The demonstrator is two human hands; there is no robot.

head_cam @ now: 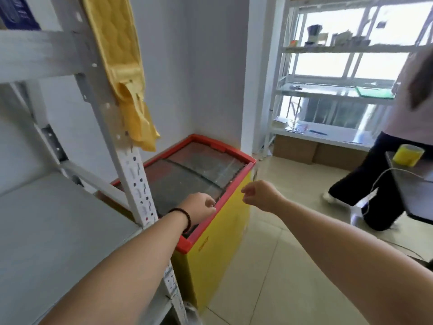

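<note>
Both hands at the freezer (218, 254), which stands in the corner beside the rack (138, 184).
Frame blurred. Contents unreadable through the glass lid (187, 174), and the freezer's left end is hidden behind the rack. Left hand (201, 207) is at the red front rim, fingertips curled under; cannot tell whether they grip lid or rim. Right hand (260, 195) hangs just off the rim, fingers loosely curled, holding nothing.
</note>
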